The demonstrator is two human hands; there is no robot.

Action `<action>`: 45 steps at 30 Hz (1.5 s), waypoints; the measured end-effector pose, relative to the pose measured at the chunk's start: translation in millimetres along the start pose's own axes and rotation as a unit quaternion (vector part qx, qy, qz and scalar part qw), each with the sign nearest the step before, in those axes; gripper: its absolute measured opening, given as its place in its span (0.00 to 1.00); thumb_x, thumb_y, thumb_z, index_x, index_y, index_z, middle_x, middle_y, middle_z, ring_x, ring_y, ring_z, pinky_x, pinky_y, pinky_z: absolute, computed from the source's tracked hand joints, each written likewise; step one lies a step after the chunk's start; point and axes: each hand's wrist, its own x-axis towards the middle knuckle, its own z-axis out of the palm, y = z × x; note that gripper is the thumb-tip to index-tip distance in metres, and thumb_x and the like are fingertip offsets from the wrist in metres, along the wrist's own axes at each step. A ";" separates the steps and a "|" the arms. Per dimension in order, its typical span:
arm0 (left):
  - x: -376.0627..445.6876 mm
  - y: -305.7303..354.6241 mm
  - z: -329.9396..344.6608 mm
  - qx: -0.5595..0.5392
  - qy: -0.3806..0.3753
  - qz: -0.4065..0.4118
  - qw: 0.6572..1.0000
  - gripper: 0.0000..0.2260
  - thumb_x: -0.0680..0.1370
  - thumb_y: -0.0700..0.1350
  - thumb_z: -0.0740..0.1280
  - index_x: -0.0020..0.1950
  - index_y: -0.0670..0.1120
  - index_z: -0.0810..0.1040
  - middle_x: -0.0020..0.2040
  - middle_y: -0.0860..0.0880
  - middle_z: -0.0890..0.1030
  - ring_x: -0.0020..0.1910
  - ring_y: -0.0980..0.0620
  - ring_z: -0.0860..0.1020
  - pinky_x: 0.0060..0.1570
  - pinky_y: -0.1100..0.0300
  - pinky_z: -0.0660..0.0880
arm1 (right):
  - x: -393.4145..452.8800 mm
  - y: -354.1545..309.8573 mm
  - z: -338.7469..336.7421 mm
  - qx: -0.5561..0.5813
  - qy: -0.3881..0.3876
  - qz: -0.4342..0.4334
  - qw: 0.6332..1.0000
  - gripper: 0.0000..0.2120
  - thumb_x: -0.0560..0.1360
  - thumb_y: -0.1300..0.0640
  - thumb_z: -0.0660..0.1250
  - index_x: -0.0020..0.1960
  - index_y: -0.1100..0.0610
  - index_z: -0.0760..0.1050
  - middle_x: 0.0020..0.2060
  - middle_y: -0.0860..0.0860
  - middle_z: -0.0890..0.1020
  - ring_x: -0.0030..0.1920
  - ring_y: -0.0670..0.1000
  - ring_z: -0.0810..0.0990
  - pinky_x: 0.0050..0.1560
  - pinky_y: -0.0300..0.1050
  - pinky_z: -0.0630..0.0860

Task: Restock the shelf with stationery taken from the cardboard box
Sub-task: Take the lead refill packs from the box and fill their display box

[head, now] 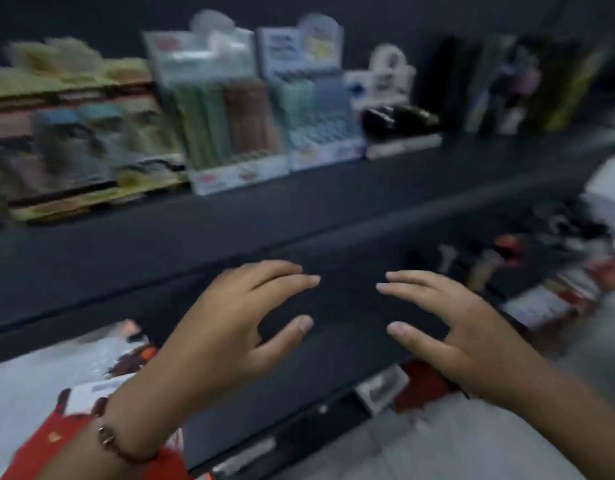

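Left hand [226,327] and right hand [462,334] hover spread and empty before the dark shelf [299,216]; the box is out of view, the stock unidentifiable in blur; a hurried reach could topple the upright pen displays [230,133] above.

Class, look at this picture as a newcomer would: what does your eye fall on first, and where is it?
First, the two empty hands, left hand and right hand, spread open in front of the dark shelf. Next, the pen display boxes standing on the shelf above, centre-left. The picture is blurred.
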 end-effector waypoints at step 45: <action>-21.0 703.6 981.0 0.077 -0.730 0.335 0.592 0.16 0.81 0.51 0.60 0.68 0.51 0.75 0.60 0.50 0.80 0.57 0.51 0.77 0.56 0.59 0.72 | -844.2 516.5 156.7 0.339 0.257 0.791 0.440 0.19 0.78 0.51 0.66 0.69 0.49 0.73 0.63 0.49 0.77 0.59 0.48 0.76 0.55 0.42 0.73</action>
